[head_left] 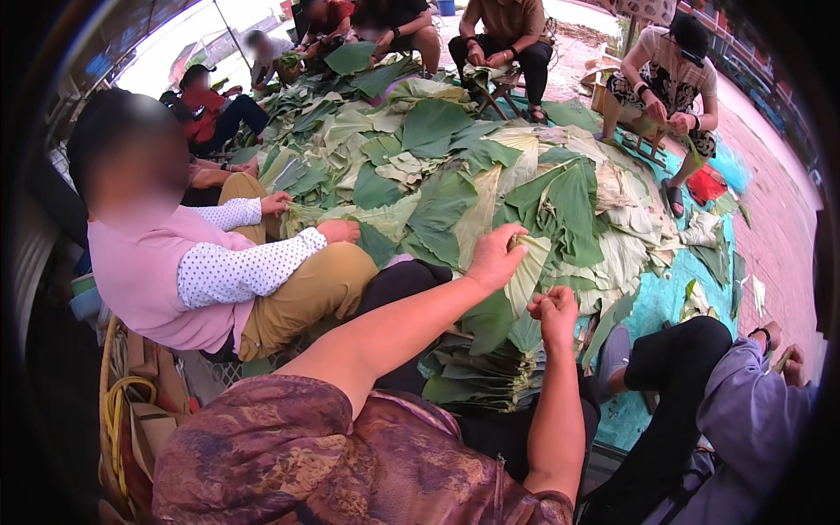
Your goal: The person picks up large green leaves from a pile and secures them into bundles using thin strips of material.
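Note:
My left hand (497, 257) grips the upper edge of a pale green leaf (530, 262) between thumb and fingers, above a large heap of big leaves (440, 190). Lower and to the right, my right hand (556, 314) is raised beside this leaf with its fingers curled; whether it pinches an edge or stem cannot be told. Dark green leaves (558, 203) and dry, pale ones (620, 249) overlap behind my hands. Between my forearms, near my lap, lies a thick stack of folded leaves (485, 377), its layered edges showing.
A co-worker in a pink vest (144, 282) sits close at left, hands on leaves. Another co-worker's knee (695, 341) is at lower right. Several people sit around the heap on a turquoise sheet (656, 312). A basket with yellow cord (115, 420) stands at lower left.

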`<state>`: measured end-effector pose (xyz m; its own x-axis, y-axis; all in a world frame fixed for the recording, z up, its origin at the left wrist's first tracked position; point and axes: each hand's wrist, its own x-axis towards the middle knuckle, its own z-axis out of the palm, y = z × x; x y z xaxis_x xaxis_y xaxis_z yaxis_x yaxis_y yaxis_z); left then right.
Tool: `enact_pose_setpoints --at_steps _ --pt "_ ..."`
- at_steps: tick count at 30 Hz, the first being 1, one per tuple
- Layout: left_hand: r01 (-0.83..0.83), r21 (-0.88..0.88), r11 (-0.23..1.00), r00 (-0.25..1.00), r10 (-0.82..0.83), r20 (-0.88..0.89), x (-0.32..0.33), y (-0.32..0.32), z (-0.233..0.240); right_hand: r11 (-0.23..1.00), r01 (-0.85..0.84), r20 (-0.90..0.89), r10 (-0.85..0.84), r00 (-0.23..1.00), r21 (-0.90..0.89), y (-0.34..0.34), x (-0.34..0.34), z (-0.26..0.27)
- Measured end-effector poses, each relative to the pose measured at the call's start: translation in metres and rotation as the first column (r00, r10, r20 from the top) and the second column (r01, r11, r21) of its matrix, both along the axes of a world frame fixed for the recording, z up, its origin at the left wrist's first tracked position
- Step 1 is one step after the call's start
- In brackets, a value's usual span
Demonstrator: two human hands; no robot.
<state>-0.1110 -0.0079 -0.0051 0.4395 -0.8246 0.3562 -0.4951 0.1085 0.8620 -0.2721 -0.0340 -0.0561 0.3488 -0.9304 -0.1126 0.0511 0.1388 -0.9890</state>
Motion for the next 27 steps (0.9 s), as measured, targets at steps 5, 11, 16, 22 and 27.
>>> enact_pose_setpoints --at_steps 5,11,16,22,27 --pt "0.059 0.16 0.985 0.954 -0.009 -0.3 0.006 -0.007 -0.015 0.994 0.033 0.039 -0.037 0.999 0.106 -0.008 -0.002 0.0" --pt "0.268 0.141 0.953 0.772 -0.125 -0.623 0.026 -0.001 -0.022 0.991 0.012 0.043 -0.017 0.999 0.134 -0.007 0.015 -0.001" --pt "0.288 0.092 0.953 0.847 -0.209 -0.489 0.028 -0.013 -0.016 0.988 -0.053 -0.003 0.054 0.999 0.143 -0.012 0.017 -0.001" --pt "0.301 0.026 0.953 0.95 -0.298 -0.09 0.036 -0.024 -0.023 0.995 -0.03 -0.141 0.043 0.989 0.097 -0.009 0.031 -0.004" --pt "0.449 0.205 0.87 0.776 -0.266 -0.571 0.045 -0.04 -0.045 0.99 0.055 -0.137 -0.037 0.99 0.129 -0.018 0.044 -0.011"
